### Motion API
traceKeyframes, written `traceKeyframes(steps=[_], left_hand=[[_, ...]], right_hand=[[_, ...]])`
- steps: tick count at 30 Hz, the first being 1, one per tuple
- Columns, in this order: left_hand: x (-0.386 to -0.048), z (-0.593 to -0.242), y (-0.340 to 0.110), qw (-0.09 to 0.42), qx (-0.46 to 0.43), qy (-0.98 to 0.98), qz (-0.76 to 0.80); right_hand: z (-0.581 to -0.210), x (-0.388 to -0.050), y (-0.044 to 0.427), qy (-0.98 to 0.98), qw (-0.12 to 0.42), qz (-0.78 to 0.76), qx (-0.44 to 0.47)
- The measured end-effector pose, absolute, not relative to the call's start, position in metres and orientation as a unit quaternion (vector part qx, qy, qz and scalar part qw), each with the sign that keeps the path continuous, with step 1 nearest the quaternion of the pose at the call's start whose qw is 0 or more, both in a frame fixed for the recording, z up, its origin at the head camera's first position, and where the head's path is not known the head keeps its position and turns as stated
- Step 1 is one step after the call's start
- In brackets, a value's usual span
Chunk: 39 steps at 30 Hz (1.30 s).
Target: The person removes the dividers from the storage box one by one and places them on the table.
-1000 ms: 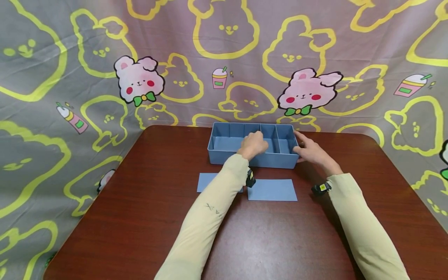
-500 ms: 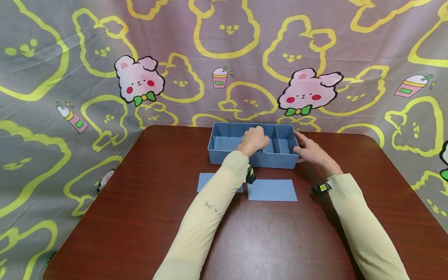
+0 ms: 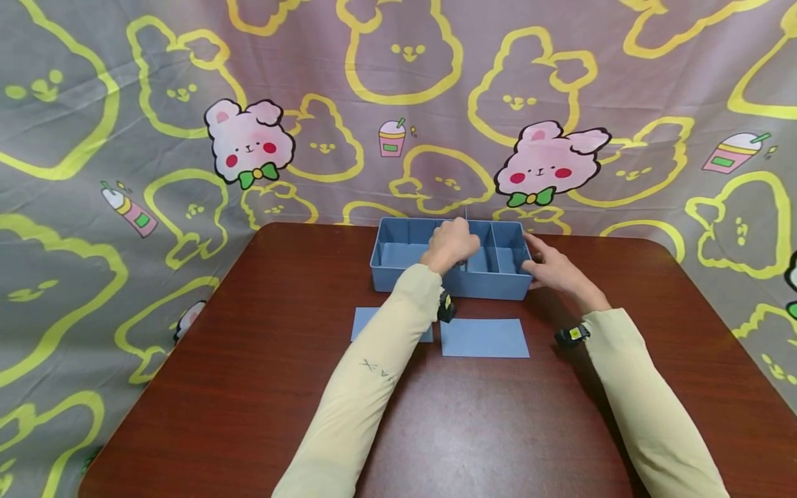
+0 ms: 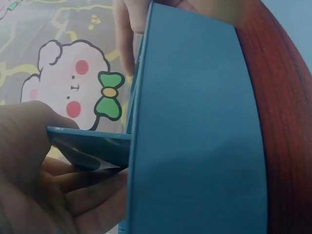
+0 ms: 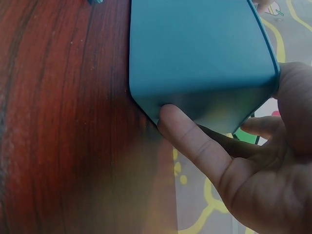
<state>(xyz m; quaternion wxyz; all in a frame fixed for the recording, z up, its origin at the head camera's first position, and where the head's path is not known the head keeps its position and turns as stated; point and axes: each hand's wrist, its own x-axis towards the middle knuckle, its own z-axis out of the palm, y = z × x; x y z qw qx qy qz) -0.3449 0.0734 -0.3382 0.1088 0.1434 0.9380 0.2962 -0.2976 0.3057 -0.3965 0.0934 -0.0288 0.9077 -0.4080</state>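
Observation:
A long blue plastic storage box [image 3: 405, 280] stands on the table, with a fixed-looking divider [image 3: 497, 250] across its right part. My left hand [image 3: 453, 245] reaches over the front wall and pinches a thin blue divider panel [image 4: 92, 146] between thumb and fingers. That panel sits crosswise in the box and its far edge sticks up above the back rim. At the box's right end my right hand [image 3: 554, 268] holds the end wall, thumb by the near corner and fingers [image 5: 187, 134] along the outside.
Two flat blue panels lie on the brown table [image 3: 498, 429] in front of the box: a left panel [image 3: 366, 321], partly under my left sleeve, and a right panel [image 3: 485, 338]. A patterned curtain [image 3: 436, 104] hangs close behind the table.
My left hand has risen slightly, and the divider panel has come up with it, its edge now standing above the back rim. The right hand and the box have stayed put.

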Motion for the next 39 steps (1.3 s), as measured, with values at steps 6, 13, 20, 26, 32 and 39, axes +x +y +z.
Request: traceKeyframes(steps=[6,13,20,26,32,39], left_hand=[[-0.342,-0.331,0.071,0.096,0.138,0.941,0.292],[-0.34,-0.328,0.07,0.069,0.149,0.95,0.266],[-0.34,-0.322,0.068,0.048,0.157,0.949,0.27],[-0.342,-0.315,0.061,0.038,0.164,0.947,0.274],[-0.346,-0.31,0.046,0.026,0.163,0.937,0.309],[-0.349,-0.313,0.026,-0.001,0.161,0.93,0.331]], right_hand=[[-0.395,-0.297,0.305,0.909,0.094,-0.406,-0.028],[-0.395,-0.296,0.305,0.909,0.093,-0.406,-0.028],[-0.396,-0.297,0.304,0.908,0.094,-0.407,-0.029],[-0.396,-0.297,0.305,0.907,0.094,-0.41,-0.029],[-0.397,-0.298,0.306,0.91,0.089,-0.405,-0.03],[-0.399,-0.299,0.307,0.91,0.089,-0.404,-0.03]])
